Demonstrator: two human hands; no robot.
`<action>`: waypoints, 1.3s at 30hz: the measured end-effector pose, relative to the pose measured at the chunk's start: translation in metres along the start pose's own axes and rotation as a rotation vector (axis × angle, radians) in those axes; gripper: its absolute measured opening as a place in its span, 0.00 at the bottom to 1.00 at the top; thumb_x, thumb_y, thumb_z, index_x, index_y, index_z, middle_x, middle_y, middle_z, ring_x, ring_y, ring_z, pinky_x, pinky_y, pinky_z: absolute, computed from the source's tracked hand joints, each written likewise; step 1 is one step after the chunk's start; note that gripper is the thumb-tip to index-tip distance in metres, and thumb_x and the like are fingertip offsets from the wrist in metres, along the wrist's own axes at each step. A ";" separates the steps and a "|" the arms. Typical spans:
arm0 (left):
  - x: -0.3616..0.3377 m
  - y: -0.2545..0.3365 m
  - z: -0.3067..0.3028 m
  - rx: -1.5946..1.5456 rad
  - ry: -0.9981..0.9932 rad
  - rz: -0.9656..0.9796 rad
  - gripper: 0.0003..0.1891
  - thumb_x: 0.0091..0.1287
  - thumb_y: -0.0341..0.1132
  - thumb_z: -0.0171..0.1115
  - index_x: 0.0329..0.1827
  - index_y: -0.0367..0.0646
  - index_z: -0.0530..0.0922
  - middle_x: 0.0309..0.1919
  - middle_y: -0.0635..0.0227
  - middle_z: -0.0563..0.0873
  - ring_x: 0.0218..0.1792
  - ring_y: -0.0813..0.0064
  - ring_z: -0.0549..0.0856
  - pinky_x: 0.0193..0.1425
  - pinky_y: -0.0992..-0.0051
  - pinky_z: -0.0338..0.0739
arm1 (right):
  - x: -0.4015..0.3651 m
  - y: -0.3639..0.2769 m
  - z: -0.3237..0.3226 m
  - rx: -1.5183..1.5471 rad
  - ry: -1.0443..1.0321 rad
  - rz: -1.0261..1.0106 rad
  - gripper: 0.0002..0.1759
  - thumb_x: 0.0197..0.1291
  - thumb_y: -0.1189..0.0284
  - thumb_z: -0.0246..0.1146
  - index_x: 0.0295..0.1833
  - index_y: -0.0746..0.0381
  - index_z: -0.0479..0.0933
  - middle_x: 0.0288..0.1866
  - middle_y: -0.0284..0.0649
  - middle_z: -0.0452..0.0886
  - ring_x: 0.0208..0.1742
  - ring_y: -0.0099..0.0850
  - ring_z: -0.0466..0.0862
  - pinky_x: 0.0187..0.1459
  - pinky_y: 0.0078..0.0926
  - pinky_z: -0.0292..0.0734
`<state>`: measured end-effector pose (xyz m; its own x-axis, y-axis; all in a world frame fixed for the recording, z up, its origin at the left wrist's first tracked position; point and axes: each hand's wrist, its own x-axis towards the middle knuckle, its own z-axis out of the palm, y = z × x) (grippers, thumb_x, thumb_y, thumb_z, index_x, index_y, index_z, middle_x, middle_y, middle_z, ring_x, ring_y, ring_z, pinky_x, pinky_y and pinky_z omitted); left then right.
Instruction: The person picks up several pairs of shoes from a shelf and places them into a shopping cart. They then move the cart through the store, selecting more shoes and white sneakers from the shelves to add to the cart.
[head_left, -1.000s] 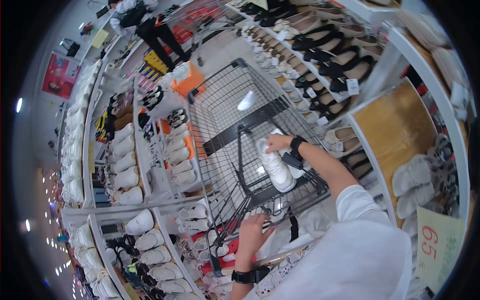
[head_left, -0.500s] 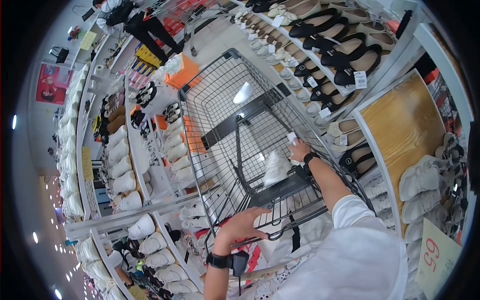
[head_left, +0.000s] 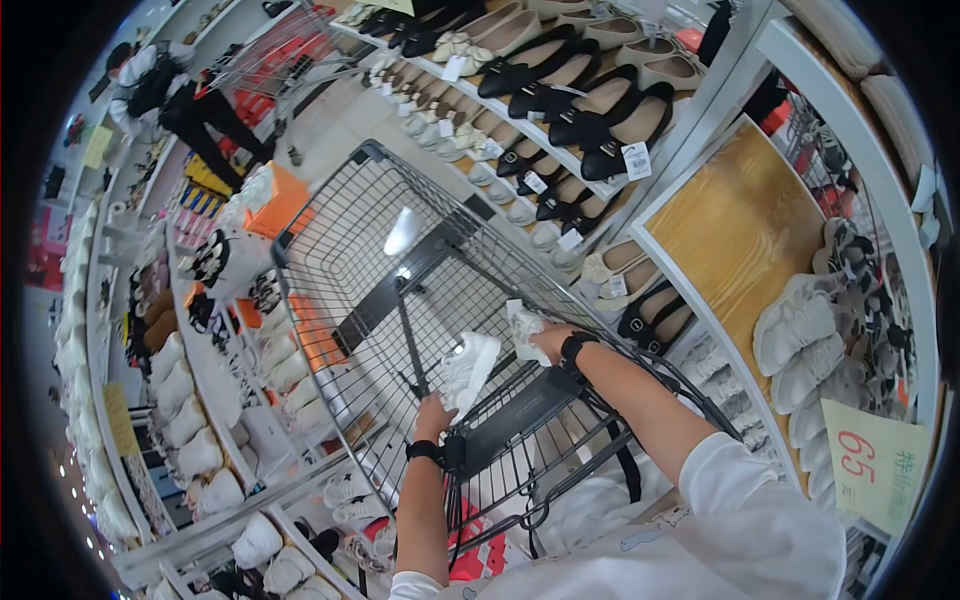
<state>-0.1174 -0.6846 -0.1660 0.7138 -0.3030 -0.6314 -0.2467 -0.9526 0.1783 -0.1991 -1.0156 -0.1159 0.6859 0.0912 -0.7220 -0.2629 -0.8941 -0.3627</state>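
Two white sneakers are over the basket of a grey wire shopping cart [head_left: 375,160]. My right hand [head_left: 552,342] is closed round one end of the right sneaker [head_left: 522,328]. The left sneaker [head_left: 470,368] is tilted, with its pale sole toward the right. At its lower end my left hand [head_left: 434,416] is closed on it, the fingers partly hidden. Below both shoes lies the cart's dark flat panel [head_left: 515,408].
Shelves of black and beige flats [head_left: 560,110] line the right side, beside a wooden board [head_left: 740,225] and a price sign [head_left: 872,462]. White sneakers [head_left: 185,420] fill racks on the left. A person [head_left: 185,105] stands at the far left near another cart [head_left: 275,55].
My left hand has moved from the cart's near rim to the left sneaker. My right hand now has a sneaker clearly in it. The view has shifted, moving the cart leftward.
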 end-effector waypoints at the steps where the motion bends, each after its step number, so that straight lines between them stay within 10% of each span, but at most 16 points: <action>1: 0.009 -0.007 0.009 -0.047 0.000 -0.020 0.40 0.46 0.47 0.70 0.61 0.38 0.64 0.55 0.47 0.71 0.57 0.51 0.71 0.58 0.63 0.69 | 0.062 0.027 0.054 0.286 0.054 0.195 0.34 0.54 0.59 0.59 0.65 0.61 0.60 0.61 0.51 0.67 0.60 0.45 0.70 0.58 0.36 0.67; 6: 0.030 -0.028 0.071 -0.425 -0.126 -0.185 0.49 0.39 0.53 0.73 0.63 0.36 0.60 0.56 0.43 0.70 0.58 0.50 0.71 0.60 0.65 0.67 | 0.049 0.020 0.061 0.120 0.159 0.176 0.42 0.57 0.53 0.53 0.70 0.64 0.47 0.60 0.54 0.67 0.60 0.44 0.69 0.59 0.36 0.65; 8: 0.032 -0.030 0.092 -0.331 -0.104 -0.091 0.58 0.39 0.54 0.74 0.68 0.37 0.49 0.62 0.42 0.61 0.64 0.48 0.62 0.65 0.59 0.59 | 0.049 0.016 0.062 0.549 0.280 0.371 0.35 0.47 0.75 0.63 0.62 0.43 0.64 0.67 0.55 0.55 0.58 0.50 0.70 0.56 0.39 0.68; 9: 0.029 -0.031 0.097 -0.363 -0.091 -0.132 0.61 0.37 0.55 0.74 0.69 0.38 0.45 0.65 0.44 0.57 0.64 0.47 0.60 0.67 0.57 0.55 | 0.051 0.023 0.066 0.244 0.224 0.163 0.37 0.44 0.75 0.65 0.63 0.43 0.63 0.63 0.55 0.59 0.57 0.52 0.70 0.55 0.39 0.68; 20: 0.024 -0.004 0.073 -0.373 0.068 -0.156 0.44 0.35 0.52 0.72 0.53 0.33 0.68 0.52 0.44 0.68 0.50 0.49 0.75 0.54 0.63 0.71 | 0.001 -0.011 0.024 -0.210 0.244 0.011 0.43 0.28 0.70 0.76 0.56 0.52 0.65 0.52 0.49 0.70 0.54 0.44 0.73 0.47 0.37 0.72; 28: -0.024 0.086 -0.002 -0.117 0.372 0.168 0.30 0.43 0.44 0.69 0.46 0.39 0.69 0.41 0.54 0.77 0.46 0.55 0.76 0.48 0.60 0.74 | 0.000 -0.030 0.022 -0.353 0.356 -0.039 0.27 0.44 0.67 0.67 0.53 0.48 0.68 0.48 0.43 0.68 0.49 0.41 0.75 0.43 0.35 0.73; 29: -0.025 0.094 -0.001 -0.011 0.510 0.308 0.28 0.44 0.40 0.70 0.47 0.43 0.67 0.39 0.56 0.76 0.33 0.55 0.81 0.36 0.61 0.76 | 0.004 -0.034 0.025 -0.403 0.390 -0.076 0.22 0.48 0.67 0.63 0.51 0.48 0.70 0.48 0.43 0.68 0.48 0.41 0.75 0.42 0.35 0.74; 39: -0.052 0.141 -0.016 0.145 0.241 0.540 0.29 0.45 0.38 0.71 0.48 0.49 0.64 0.45 0.56 0.68 0.28 0.55 0.82 0.29 0.61 0.77 | 0.003 -0.036 0.040 -0.615 0.556 -0.366 0.09 0.54 0.66 0.55 0.42 0.52 0.75 0.46 0.42 0.69 0.43 0.41 0.75 0.34 0.34 0.75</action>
<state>-0.1792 -0.8039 -0.0962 0.5870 -0.7563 -0.2887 -0.6900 -0.6539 0.3102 -0.2152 -0.9658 -0.1287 0.9260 0.3335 -0.1770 0.3355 -0.9418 -0.0196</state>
